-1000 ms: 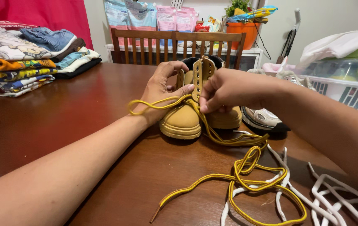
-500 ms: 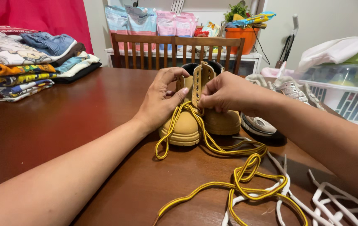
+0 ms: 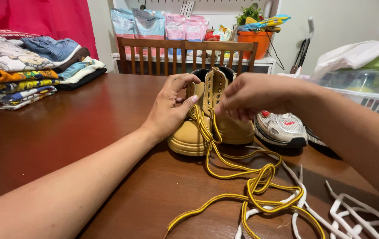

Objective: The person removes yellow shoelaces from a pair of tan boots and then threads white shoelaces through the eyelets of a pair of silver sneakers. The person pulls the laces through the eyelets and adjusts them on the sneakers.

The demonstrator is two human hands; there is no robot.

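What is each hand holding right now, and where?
Left hand holds the tan boot by its eyelet flap; right hand hovers beside it, holding nothing visible.

The scene is evenly lit by soft indoor light from above. A pale sheen is thrown across the dark table (image 3: 87,119). Short shadows are cast under the boot (image 3: 194,137). The right hand (image 3: 251,95) is slightly blurred.
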